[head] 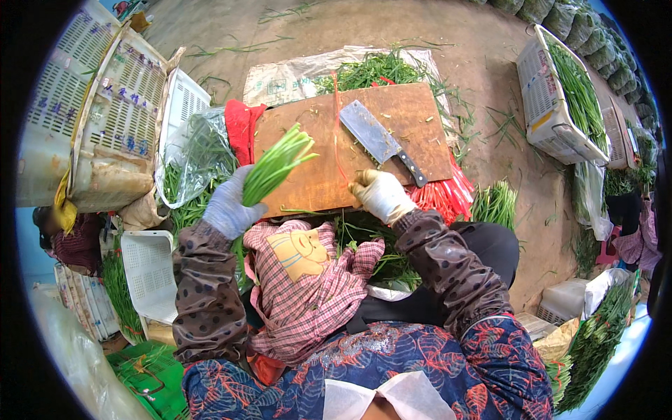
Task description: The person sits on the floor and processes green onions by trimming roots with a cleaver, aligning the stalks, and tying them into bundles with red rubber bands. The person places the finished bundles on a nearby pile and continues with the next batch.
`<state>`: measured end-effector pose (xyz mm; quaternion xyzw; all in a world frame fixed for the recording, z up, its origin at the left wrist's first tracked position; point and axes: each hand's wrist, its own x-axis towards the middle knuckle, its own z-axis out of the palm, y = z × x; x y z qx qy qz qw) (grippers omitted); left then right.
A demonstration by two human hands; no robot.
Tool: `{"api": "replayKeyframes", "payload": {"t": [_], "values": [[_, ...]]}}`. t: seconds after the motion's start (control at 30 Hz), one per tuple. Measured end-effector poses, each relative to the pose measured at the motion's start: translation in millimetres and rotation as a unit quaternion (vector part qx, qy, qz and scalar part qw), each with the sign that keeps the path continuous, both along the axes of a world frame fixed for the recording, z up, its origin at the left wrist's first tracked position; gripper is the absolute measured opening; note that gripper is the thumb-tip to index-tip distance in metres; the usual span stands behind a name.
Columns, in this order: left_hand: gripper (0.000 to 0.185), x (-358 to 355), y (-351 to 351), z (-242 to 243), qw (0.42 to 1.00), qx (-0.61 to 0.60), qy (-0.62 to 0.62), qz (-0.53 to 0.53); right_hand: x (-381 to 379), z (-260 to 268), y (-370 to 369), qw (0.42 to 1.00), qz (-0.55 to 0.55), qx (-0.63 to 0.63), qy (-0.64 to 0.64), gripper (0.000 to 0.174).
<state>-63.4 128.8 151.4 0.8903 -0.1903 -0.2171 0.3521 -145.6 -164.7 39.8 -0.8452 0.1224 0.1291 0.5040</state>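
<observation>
My left hand (231,202), in a blue-grey knitted glove, grips a bunch of long green stems (275,163) whose pale cut ends point up and right over the board. In a whitish glove, my right hand (380,194) pinches a thin red tie strip (337,136) that runs up across the wooden cutting board (299,121). A cleaver (370,132) with a black handle lies flat on the board, its handle towards the lower right edge. Red strips (443,197) in a pile stick out beside the board's lower right corner, next to another green bunch (495,205).
Green trimmings (375,71) lie on a woven sack (278,86) beyond the board. Clear plastic bags of greens (202,142) and tall crates (121,100) stand left. A crate of green stems (577,94) stands at right. Other people (79,241) sit at both sides.
</observation>
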Motion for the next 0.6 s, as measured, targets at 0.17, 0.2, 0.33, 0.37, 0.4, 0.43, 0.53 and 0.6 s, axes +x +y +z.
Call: {"api": "replayKeyframes", "payload": {"t": [0.17,0.2,0.33,0.37,0.4,0.43,0.53,0.6], "values": [[0.068,18.7,-20.7,-44.4,0.994,0.104,0.031,-0.015,-6.6,-39.7,-4.7,0.990,-0.013,0.034,0.138,0.027],[0.069,21.7,-26.6,-51.1,0.990,0.136,0.015,-0.030,-7.3,-42.2,-6.3,0.988,-0.012,0.032,0.148,0.027],[0.066,33.8,-52.7,-64.6,0.970,0.225,-0.030,-0.085,-5.6,-44.9,-9.7,0.989,0.012,0.021,0.149,0.029],[0.065,37.1,-61.9,-67.1,0.968,0.227,-0.039,-0.098,-5.1,-44.6,-10.2,0.990,0.027,-0.006,0.138,0.030],[0.065,40.9,-70.7,-69.2,0.965,0.234,-0.051,-0.108,-4.7,-45.3,-11.0,0.989,0.039,-0.026,0.137,0.030],[0.064,44.9,-79.7,-71.4,0.962,0.237,-0.071,-0.118,-4.6,-46.2,-11.6,0.988,0.048,-0.042,0.143,0.030],[0.064,56.5,-105.7,-82.0,0.955,0.247,-0.103,-0.131,-6.2,-51.6,-13.2,0.989,0.047,-0.071,0.117,0.033],[0.069,63.3,-118.6,-92.6,0.951,0.249,-0.113,-0.143,-7.3,-55.1,-13.3,0.989,0.046,-0.067,0.124,0.034]]}}
